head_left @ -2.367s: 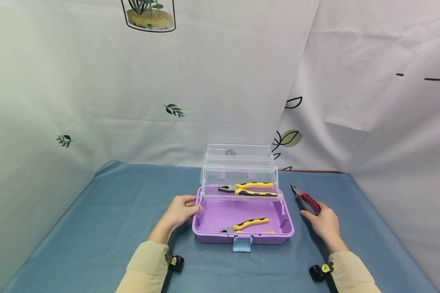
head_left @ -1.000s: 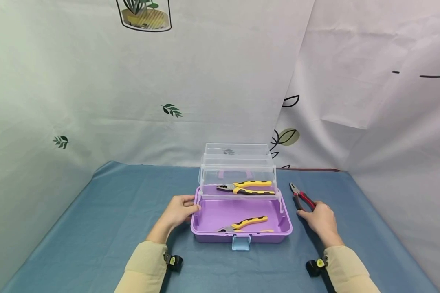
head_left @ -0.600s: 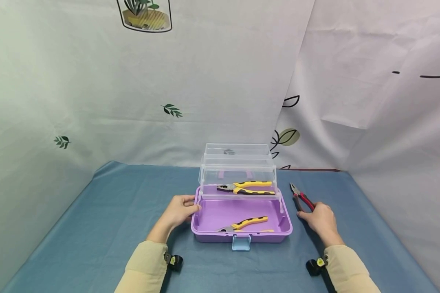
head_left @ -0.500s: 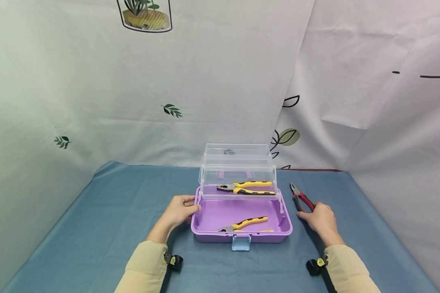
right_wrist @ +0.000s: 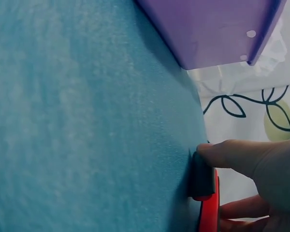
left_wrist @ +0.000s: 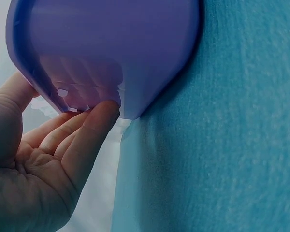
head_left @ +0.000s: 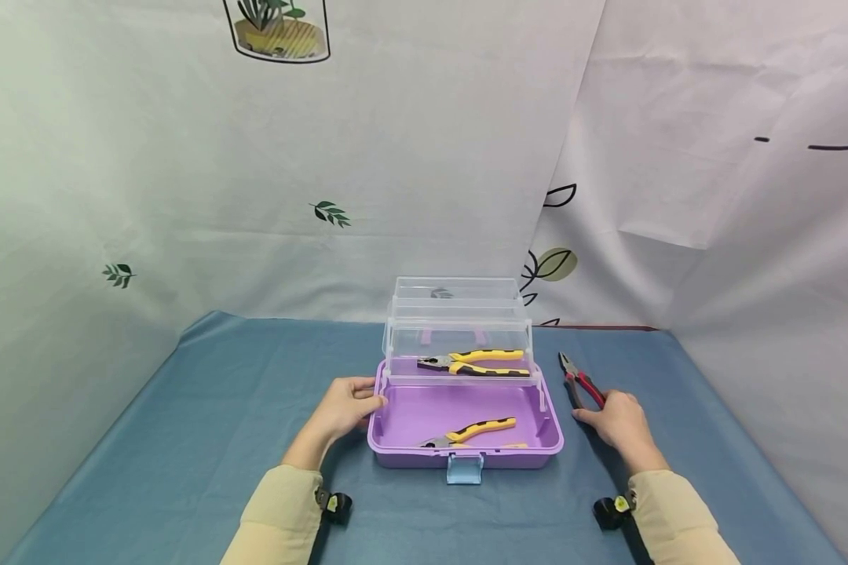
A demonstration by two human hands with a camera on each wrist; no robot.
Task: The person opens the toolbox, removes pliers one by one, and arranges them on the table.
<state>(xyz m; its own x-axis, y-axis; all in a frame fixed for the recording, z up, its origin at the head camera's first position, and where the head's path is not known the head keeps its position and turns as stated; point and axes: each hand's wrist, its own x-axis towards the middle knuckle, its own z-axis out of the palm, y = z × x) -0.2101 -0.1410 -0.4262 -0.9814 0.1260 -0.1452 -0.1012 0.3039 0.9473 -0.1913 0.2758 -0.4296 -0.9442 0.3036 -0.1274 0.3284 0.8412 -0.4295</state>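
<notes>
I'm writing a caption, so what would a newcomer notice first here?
Probably the open purple plastic toolbox near the middle of the blue cloth, with yellow-and-black-handled metal pliers in its base. Next, red-and-black-handled metal pliers in the person's right grip, right of the box.

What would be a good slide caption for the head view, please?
Left hand holding an open purple toolbox, right hand gripping red-and-black pliers beside it.

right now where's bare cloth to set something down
Bare: blue cloth left of the left hand, in front of the purple box, and a strip right of the right hand. Crowded: the narrow gap between box and red-and-black pliers.
</notes>
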